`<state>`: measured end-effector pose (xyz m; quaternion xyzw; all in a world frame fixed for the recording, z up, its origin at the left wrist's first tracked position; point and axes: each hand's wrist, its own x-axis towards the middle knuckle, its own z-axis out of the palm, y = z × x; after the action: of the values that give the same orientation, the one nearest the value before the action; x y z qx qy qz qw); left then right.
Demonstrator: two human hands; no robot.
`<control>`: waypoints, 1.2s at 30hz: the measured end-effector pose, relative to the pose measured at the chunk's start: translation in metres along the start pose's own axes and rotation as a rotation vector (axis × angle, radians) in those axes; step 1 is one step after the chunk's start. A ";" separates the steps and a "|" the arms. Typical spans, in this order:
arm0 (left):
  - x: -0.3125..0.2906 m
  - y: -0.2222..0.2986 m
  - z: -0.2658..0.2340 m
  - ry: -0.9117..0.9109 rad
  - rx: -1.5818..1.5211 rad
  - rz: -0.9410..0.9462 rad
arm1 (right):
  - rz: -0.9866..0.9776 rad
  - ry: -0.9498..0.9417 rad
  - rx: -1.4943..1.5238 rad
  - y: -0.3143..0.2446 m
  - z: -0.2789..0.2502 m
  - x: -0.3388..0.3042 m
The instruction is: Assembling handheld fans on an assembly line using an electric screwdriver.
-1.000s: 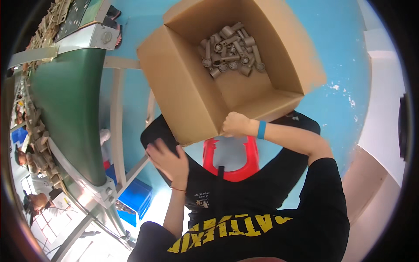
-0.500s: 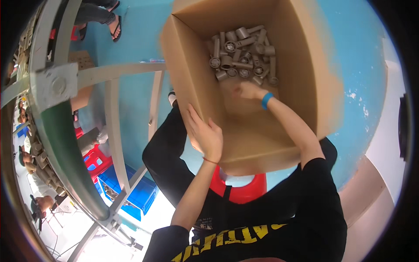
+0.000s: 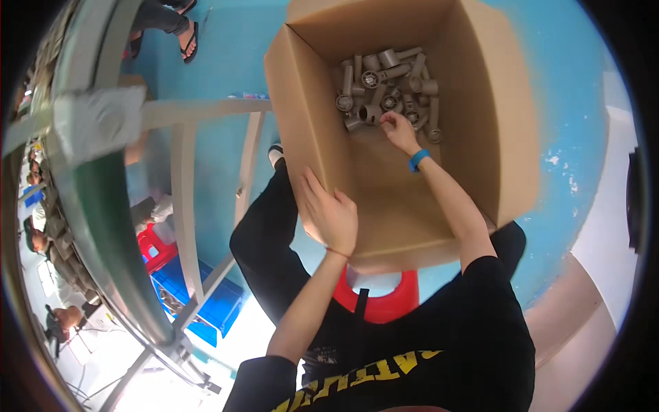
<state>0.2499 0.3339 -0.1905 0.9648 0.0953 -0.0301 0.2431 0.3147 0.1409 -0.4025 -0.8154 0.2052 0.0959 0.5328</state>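
Note:
A deep cardboard box [image 3: 391, 206] stands in front of me between my legs, its top open. Grey-beige plastic fittings [image 3: 371, 79], some short tubes and some with round slotted ends, lie heaped at its far end. My left hand [image 3: 331, 218] is spread flat against the outside of the box's left wall. Inside the box is my right hand [image 3: 401, 132], a blue band [image 3: 418, 160] round its wrist. Its fingers are curled together at the near edge of the heap; whatever they grip is hidden.
To the left runs a metal frame [image 3: 182, 192] beside a green conveyor belt [image 3: 113, 226]. A blue crate [image 3: 206, 295] and a red stool [image 3: 156, 247] stand beyond it. Another person's sandalled foot [image 3: 189, 41] shows at the far left. A red stool [image 3: 395, 302] is below me.
My right hand has reached slightly farther, up to the fittings, and its fingers are curled there. The box and my left hand sit slightly farther right in the picture.

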 end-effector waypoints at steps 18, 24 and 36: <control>-0.102 -0.045 -0.187 -0.669 -1.188 0.069 | -0.636 0.001 0.066 -0.332 -0.121 -0.393; -0.153 -0.046 -0.273 -0.788 -1.385 0.386 | -0.408 -0.126 0.643 -0.352 -0.097 -0.425; -0.190 -0.042 -0.329 -0.617 -1.222 0.313 | -0.408 -0.074 0.561 -0.367 -0.095 -0.457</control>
<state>0.0590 0.4943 0.0994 0.6053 -0.1181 -0.2085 0.7591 0.0593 0.2885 0.1122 -0.6573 0.0367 -0.0434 0.7514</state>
